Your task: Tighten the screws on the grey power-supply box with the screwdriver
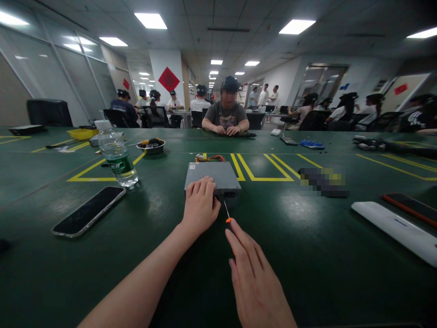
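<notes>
A grey metal computer power supply unit (216, 175) lies on the green table, with a bundle of coloured cables (213, 158) at its far side. My left hand (201, 202) grips its near left part, fingers over the top and thumb down by the front face. In my right hand (251, 264) is a screwdriver (229, 220) with an orange and black handle. Its thin shaft points up toward the near face, just below the power socket (229, 194). Whether the tip touches the unit I cannot tell.
To the left stand a water bottle (118, 157) and a smartphone (89, 212). Beyond them are a bowl of tools (151, 146) and a yellow tray (82, 133). A white flat object (396, 228) lies at right. Another person (227, 114) sits opposite.
</notes>
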